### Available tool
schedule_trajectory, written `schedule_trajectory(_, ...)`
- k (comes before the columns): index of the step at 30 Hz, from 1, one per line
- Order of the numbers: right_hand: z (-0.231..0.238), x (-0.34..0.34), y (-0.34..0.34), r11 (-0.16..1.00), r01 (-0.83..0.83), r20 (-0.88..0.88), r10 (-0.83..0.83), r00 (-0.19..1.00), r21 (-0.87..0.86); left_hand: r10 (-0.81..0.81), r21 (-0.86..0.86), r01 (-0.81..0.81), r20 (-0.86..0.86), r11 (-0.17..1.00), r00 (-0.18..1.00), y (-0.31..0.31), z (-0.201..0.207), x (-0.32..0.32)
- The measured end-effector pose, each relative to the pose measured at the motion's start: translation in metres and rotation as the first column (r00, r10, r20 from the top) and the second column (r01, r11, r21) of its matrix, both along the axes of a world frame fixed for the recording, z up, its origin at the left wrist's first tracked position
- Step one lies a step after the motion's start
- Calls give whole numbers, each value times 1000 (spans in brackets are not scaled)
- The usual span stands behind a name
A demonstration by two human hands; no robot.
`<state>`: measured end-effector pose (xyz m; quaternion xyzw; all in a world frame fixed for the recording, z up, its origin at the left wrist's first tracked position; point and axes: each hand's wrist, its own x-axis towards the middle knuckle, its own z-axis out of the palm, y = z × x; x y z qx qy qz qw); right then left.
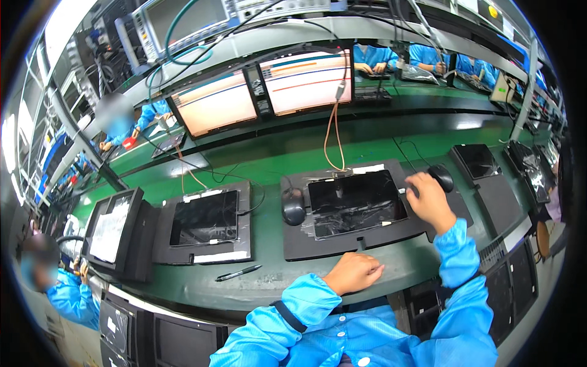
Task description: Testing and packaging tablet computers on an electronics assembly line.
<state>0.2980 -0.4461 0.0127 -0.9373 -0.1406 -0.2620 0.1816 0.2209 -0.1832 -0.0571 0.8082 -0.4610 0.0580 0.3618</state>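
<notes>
A dark tablet (354, 202) with a glossy screen lies in a black foam holder (296, 241) in front of me. Beside the tablet's right edge is my right hand (430, 200), its fingers bent and its thumb apart from them. A small white piece (402, 191) at that edge sits close to the fingertips; I see no firm grip on it. My left hand (354, 273) rests at the bench's front edge below the holder, its fingers curled in loosely with nothing visible in them. A black mouse (293, 207) sits on the holder's left side.
Another tablet (205, 218) lies in a holder to the left, near a pen (238, 273). A second mouse (440, 177) is beyond my right hand. Two monitors (306, 82) stand behind, with a cable (335, 137) hanging down. More devices (476, 161) are at right; co-workers sit around.
</notes>
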Motion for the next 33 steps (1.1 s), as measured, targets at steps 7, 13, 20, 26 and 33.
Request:
schedule_trajectory(7, -7, 20, -43, 961, -219, -305, 160, 939, -172, -94, 50, 87, 181, 995, 979, 4, 37, -2)
schedule_trajectory(13, -5, 37, -39, 935, -334, -277, 291, 916, -122, 325, -178, -357, -187, 917, 927, -8, 63, 10)
schedule_trajectory(20, 20, 58, -41, 829, -545, -394, 462, 795, -127, -608, -324, -683, -763, 654, -220, -47, 22, 8)
schedule_trajectory(26, 50, 18, -38, 933, -356, -421, 341, 841, 46, -822, -602, -779, -526, 177, 219, -56, 4, 34)
schedule_trajectory(33, 53, -23, -3, 915, -314, 41, 335, 941, -253, -599, -703, -703, -612, 111, 517, 65, 94, -54)
